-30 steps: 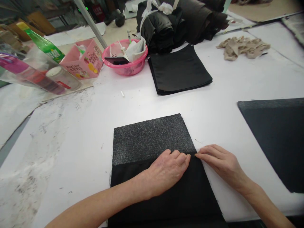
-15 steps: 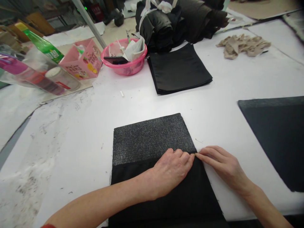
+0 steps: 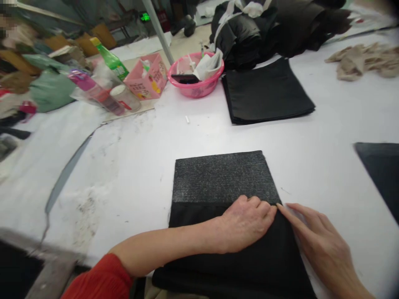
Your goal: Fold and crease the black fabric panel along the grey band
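Note:
A black fabric panel (image 3: pixel 199 241) with a speckled dark grey band (image 3: pixel 221 176) across its far end lies on the white-covered table. My left hand (image 3: pixel 249 224) rests on it palm down, its fingers curled and gripping the cloth where band and plain black part meet. At the panel's right edge, on that same line, a fingertip of my right hand (image 3: pixel 324 245) meets my left fingertips and holds the corner of the cloth. The other right fingers extend beside the edge, over the table. What lies under the left palm is hidden.
Beyond the panel are a stack of black cloth pieces (image 3: pixel 268 93), a pink basin (image 3: pixel 196 89), a pink box (image 3: pixel 145 81) and a green bottle (image 3: pixel 110 60). Another dark panel (image 3: pixel 382 170) lies at right. Beige cloth (image 3: pixel 358 62) sits far right, near black bundles (image 3: pixel 249 31).
The camera has turned left, so everything appears further right, and a green bag shows at left. Both hands stay on the same line of the cloth; the right fingers look slightly more apart.

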Demonstrator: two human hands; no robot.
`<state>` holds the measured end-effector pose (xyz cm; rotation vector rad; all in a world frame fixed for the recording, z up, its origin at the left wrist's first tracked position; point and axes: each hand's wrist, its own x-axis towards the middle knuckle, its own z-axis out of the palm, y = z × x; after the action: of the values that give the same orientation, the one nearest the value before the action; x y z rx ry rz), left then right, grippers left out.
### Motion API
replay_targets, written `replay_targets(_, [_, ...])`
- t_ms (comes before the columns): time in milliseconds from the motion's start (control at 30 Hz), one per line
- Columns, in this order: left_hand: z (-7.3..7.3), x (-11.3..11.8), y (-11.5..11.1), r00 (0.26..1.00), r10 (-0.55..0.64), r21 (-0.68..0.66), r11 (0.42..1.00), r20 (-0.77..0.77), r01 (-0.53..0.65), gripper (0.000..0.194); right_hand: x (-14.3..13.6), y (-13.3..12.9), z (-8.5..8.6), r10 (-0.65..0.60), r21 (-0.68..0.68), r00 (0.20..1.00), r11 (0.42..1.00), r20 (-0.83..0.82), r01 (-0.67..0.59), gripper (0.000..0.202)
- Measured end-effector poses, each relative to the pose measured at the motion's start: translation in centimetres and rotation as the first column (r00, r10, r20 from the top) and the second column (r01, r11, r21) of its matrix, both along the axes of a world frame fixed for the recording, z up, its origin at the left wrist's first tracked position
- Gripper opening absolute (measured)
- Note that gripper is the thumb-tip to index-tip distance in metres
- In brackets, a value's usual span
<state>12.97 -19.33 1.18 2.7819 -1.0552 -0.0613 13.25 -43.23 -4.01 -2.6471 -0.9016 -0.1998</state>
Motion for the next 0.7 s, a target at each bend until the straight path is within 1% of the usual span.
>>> replay_targets(100, [-0.3, -0.5, 1.1, 0.999, 0.009, 0.012, 1.0, 0.041, -0.009, 0.028, 0.0, -0.2, -0.8, 0.007, -0.027, 1.0, 1.0, 0.002, -0.007, 0.048])
replay_targets(167, [-0.5, -1.2, 2.5, 0.998, 0.016, 0.037, 0.999, 0.058, -0.018, 0.03, 0.1, -0.3, -1.3, -0.01, -0.03, 1.0, 0.999, 0.001, 0.01, 0.048])
replay_targets(267, [-0.7, -2.9, 5.3, 0.996, 0.075, 0.083, 0.993, 0.058, -0.079, 0.034, 0.0, -0.2, -1.4, -0.036, -0.053, 0.999, 0.998, 0.015, 0.037, 0.048])
replay_targets(333, [-1.1, -4.6, 7.6, 0.99, 0.125, 0.104, 0.986, 0.058, -0.131, 0.036, -0.1, 0.0, -1.1, -0.023, -0.071, 1.0, 0.997, 0.02, 0.024, 0.048])
replay_targets(400, [-1.8, -6.4, 10.0, 0.977, 0.201, 0.106, 0.972, 0.07, -0.207, 0.037, 0.0, 0.3, -0.8, -0.01, -0.072, 0.999, 0.997, 0.044, 0.013, 0.049])
replay_targets(500, [-2.8, -9.1, 13.6, 0.944, 0.319, 0.066, 0.943, 0.091, -0.325, 0.039, 0.1, 0.4, -0.6, -0.013, -0.074, 0.999, 0.997, 0.05, 0.017, 0.05])
replay_targets(567, [-3.1, -10.5, 15.6, 0.921, 0.38, 0.017, 0.924, 0.088, -0.383, 0.039, 0.1, 0.3, -0.7, -0.014, -0.082, 1.0, 0.997, 0.027, 0.016, 0.049])
replay_targets(633, [-3.0, -11.5, 17.1, 0.9, 0.428, -0.042, 0.904, 0.082, -0.426, 0.039, 0.1, 0.3, -0.6, -0.007, -0.064, 1.0, 0.998, 0.023, 0.008, 0.046])
replay_targets(700, [-2.6, -12.0, 17.9, 0.879, 0.47, -0.105, 0.881, 0.073, -0.462, 0.037, 0.3, 0.6, 0.0, -0.042, -0.008, 0.998, 0.999, 0.053, 0.043, 0.041])
